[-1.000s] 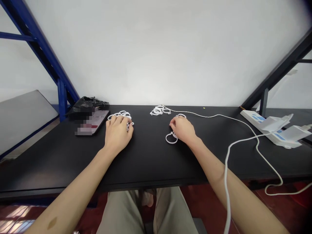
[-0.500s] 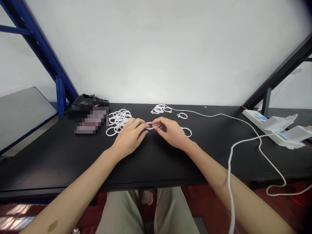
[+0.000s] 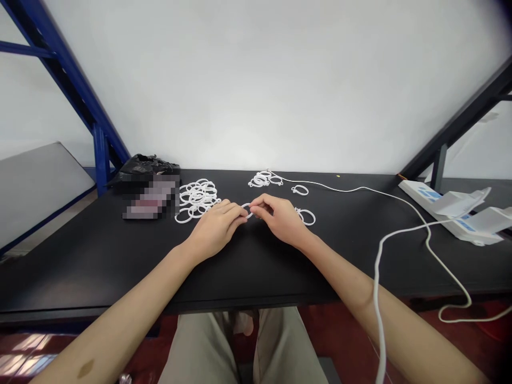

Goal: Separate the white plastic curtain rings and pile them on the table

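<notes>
Between my hands, just over the black table, is a white ring (image 3: 247, 207), partly covered by my fingers. My left hand (image 3: 218, 225) pinches its left side with thumb and fingertips. On the other side, my right hand (image 3: 279, 217) grips the ring between thumb and forefinger. A heap of white rings (image 3: 197, 198) lies close beyond my left hand. Just past my right hand rests another white ring (image 3: 308, 217), its left end partly hidden. Whether the held ring touches the tabletop I cannot tell.
A small pile of white rings (image 3: 260, 179) and a single ring (image 3: 300, 190) lie farther back. A black plastic bag (image 3: 148, 164) sits at left. White cable (image 3: 378, 277) crosses over my right forearm. White and blue boxes (image 3: 450, 210) stand at right on the black table (image 3: 256, 277).
My left fingers have closed in on the ring and lowered slightly. The ring has turned from lying nearly level to a more tilted angle. My right hand has barely moved.
</notes>
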Action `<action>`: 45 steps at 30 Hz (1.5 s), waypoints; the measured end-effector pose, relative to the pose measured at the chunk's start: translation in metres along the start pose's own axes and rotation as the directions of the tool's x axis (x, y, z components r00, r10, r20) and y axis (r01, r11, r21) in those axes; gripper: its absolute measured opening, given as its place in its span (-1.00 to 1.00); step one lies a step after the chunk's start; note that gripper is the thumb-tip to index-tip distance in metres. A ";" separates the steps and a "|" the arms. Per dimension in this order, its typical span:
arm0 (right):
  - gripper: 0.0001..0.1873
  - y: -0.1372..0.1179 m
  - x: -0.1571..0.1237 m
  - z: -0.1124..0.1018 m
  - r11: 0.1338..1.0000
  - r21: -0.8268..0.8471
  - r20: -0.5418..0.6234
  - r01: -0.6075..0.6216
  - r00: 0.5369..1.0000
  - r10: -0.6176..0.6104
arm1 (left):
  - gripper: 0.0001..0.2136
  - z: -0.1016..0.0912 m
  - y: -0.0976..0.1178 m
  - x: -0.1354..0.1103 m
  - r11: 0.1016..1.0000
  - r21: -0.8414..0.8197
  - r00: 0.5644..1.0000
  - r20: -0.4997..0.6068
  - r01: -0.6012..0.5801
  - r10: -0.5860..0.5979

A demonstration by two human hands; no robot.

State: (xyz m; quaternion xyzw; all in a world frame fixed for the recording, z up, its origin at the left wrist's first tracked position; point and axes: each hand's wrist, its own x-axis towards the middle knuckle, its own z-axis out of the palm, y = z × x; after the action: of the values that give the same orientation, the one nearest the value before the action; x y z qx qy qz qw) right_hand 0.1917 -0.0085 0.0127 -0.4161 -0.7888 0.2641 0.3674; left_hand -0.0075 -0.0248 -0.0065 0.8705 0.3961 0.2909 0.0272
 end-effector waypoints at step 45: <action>-0.72 0.062 0.023 -0.038 0.751 -0.582 -0.186 -0.312 0.950 0.250 | -0.80 0.018 -0.005 0.024 0.827 0.557 0.993 -0.035 -0.072 0.110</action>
State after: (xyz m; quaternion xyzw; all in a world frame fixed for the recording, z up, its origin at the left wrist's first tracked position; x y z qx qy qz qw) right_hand 0.2416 0.0472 -0.0009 -0.6374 -0.7411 0.0299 0.2087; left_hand 0.0109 -0.0007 -0.0113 0.8489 0.4221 0.1928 -0.2531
